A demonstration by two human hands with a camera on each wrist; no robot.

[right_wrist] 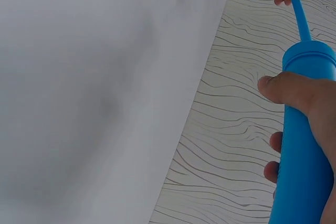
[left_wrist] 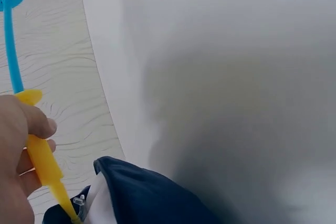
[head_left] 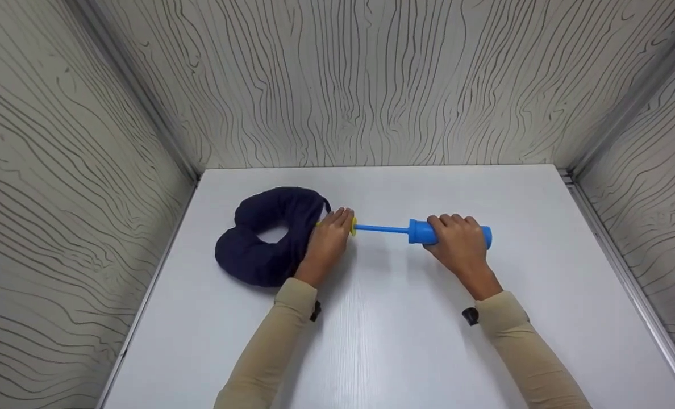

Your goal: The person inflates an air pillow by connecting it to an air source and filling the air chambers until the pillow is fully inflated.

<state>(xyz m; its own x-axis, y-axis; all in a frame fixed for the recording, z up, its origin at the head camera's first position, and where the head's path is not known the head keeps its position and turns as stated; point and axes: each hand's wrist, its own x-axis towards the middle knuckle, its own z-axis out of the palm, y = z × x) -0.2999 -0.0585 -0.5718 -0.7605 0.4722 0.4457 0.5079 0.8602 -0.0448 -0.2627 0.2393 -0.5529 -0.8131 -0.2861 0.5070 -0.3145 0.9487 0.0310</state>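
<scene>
A navy U-shaped neck pillow (head_left: 252,258) lies at the left of the table. My left hand (head_left: 327,237) grips the yellow nozzle end (left_wrist: 44,160) of a hand air pump beside the pillow's right side. In the left wrist view, the nozzle tip reaches a clear valve (left_wrist: 79,201) at a pale opening (left_wrist: 100,203) in the navy cover; how deep it sits is hidden. A thin blue rod (head_left: 381,229) runs out from the yellow part to the pump's blue barrel (right_wrist: 304,171). Around that barrel curl the fingers of my right hand (head_left: 459,241), thumb along its side.
The white table (head_left: 371,341) meets wood-patterned panels at the back (head_left: 343,85), left (head_left: 59,199) and right (head_left: 661,187). Metal strips (head_left: 627,278) run along its sides. Dark wrist straps (head_left: 470,316) show at both cuffs.
</scene>
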